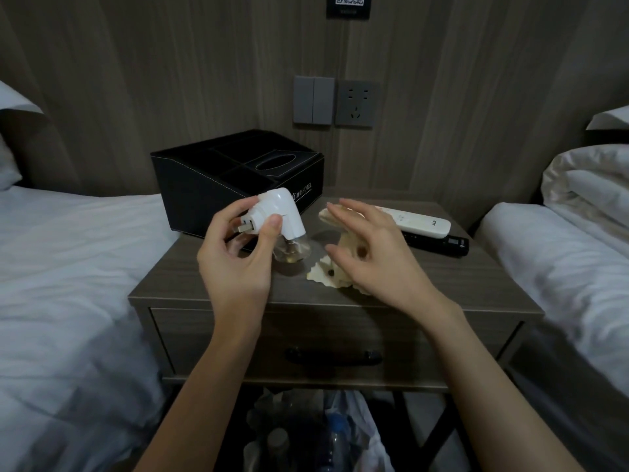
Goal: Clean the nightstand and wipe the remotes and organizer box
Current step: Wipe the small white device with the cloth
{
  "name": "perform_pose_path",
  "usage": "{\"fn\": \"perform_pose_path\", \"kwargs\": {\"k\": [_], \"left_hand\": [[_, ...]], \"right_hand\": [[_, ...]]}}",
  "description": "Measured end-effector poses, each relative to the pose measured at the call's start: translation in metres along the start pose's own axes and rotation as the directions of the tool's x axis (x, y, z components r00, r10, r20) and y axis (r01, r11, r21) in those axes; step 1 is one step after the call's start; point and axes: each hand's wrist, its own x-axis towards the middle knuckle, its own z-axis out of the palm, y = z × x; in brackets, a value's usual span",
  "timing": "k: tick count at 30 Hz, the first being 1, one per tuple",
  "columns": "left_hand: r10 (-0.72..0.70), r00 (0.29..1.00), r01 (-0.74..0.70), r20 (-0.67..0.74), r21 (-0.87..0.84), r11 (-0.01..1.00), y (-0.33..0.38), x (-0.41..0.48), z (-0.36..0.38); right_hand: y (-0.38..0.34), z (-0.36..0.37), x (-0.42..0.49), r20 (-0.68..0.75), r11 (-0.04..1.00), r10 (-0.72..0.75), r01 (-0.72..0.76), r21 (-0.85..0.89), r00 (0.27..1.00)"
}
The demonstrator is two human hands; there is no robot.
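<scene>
While the brown counter (459, 277) is sitting between two beds (68, 267), the black organizer box (204, 199) is resting at its back left. A white remote (422, 223) and a black remote (439, 245) are lying together at the back right. The right hand (377, 260) is spreading loose fingers (357, 208) over a tan cloth (326, 277). The left hand (235, 264) is pinching a white plug-in bottle (282, 212) in its fingers.

nightstand (476, 277) | back-left: organizer box (211, 185) | right: white remote (422, 223) beside black remote (439, 245) | centre: crumpled cloth (321, 275)
</scene>
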Motion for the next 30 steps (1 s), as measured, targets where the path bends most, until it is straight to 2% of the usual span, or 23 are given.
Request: {"fn": "perform_pose_path", "kwargs": {"k": [4, 6, 9, 13, 17, 21, 27, 30], "left_hand": [[0.023, 1.0, -0.022, -0.021, 0.025, 0.999, -0.002, 0.001, 0.001], [0.018, 1.0, -0.017, -0.021, 0.025, 1.0, 0.0, 0.0, 0.002], [0.018, 1.0, -0.019, 0.02, 0.052, 0.998, 0.005, 0.0, 0.003], [0.046, 0.988, -0.069, 0.148, 0.153, 0.986, 0.013, 0.004, -0.002], [0.029, 0.971, -0.063, 0.238, 0.139, 0.988, 0.017, 0.008, -0.007], [-0.04, 0.934, 0.027, 0.355, 0.039, 0.999, 0.017, 0.013, -0.013], [-0.095, 0.836, 0.168, 0.54, -0.087, 0.982, 0.017, 0.019, -0.025], [-0.127, 0.807, 0.232, 0.577, -0.111, 0.966, 0.017, 0.022, -0.029]], "right_hand": [[-0.031, 0.003, -0.003, -0.027, 0.983, -0.131, 0.133, 0.126, 0.991], [-0.042, 0.008, -0.005, -0.017, 0.971, -0.097, 0.098, 0.218, 0.995], [-0.046, 0.01, -0.007, -0.084, 0.938, -0.024, 0.051, 0.343, 0.996], [-0.044, 0.004, -0.006, -0.102, 0.816, 0.098, -0.022, 0.577, 0.99], [-0.033, -0.005, -0.001, 0.033, 0.636, 0.159, -0.128, 0.761, 0.987], [-0.03, -0.011, -0.001, 0.221, 0.419, 0.118, -0.25, 0.873, 0.968], [-0.028, -0.01, 0.0, 0.367, 0.32, 0.059, -0.366, 0.874, 0.928], [-0.027, -0.009, 0.0, 0.404, 0.266, 0.041, -0.4, 0.877, 0.914]]}}
